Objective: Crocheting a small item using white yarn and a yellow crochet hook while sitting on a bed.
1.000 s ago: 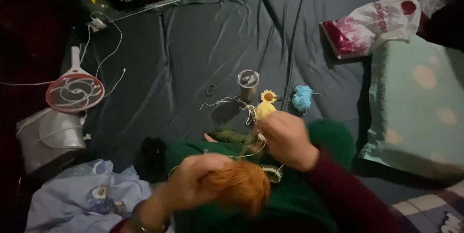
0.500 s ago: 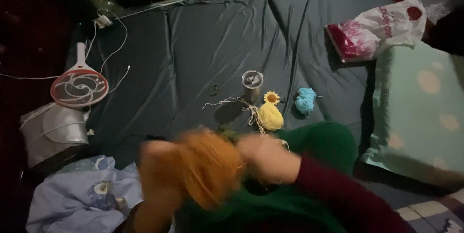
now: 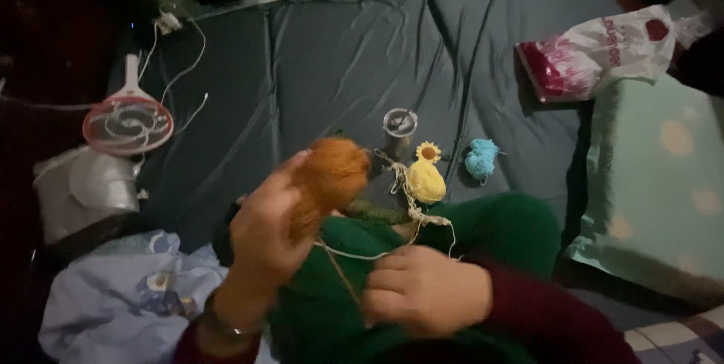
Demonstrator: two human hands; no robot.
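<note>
While the left hand (image 3: 264,232) clasped the orange yarn ball (image 3: 326,181) up high, its strand (image 3: 341,273) ran down-right into the right hand (image 3: 424,288), fingers curled on it.

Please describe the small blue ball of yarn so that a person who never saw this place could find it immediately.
Start from the dark grey sheet covering the bed, then find the small metal cup near its middle. To the right of it lies a yellow ball of yarn with a small sunflower, and further right sits the blue ball of yarn. It is the only light blue thing there, lying apart.
</note>
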